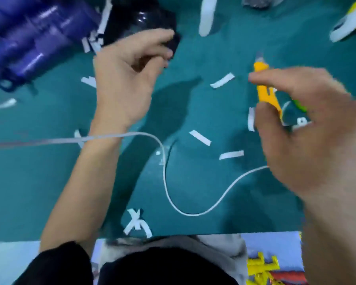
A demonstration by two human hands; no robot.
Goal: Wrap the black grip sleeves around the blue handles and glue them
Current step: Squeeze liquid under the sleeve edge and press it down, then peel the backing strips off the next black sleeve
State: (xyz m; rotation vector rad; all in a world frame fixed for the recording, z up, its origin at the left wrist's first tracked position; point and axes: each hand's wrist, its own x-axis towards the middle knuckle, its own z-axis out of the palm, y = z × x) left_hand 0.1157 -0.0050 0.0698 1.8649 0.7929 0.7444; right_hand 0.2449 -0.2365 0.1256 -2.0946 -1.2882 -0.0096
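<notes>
Blue handles (29,33) lie in a pile at the top left of the green table (49,182). Black grip sleeves in a shiny clear bag (140,19) sit just right of the pile. My left hand (127,79) reaches to the bag's near edge, and its fingertips pinch a black sleeve (173,45) there. My right hand (308,136) hovers at the right, blurred, with its fingers spread and loosely bent over a yellow tool (265,93) that lies on the table. I cannot see that it grips the tool.
White backing strips (222,80) are scattered over the table. A white cable (164,171) loops across the middle, passing over my left wrist. White objects (207,15) lie at the top, a yellow and white one (351,19) at the top right. The table's front edge runs just before my body.
</notes>
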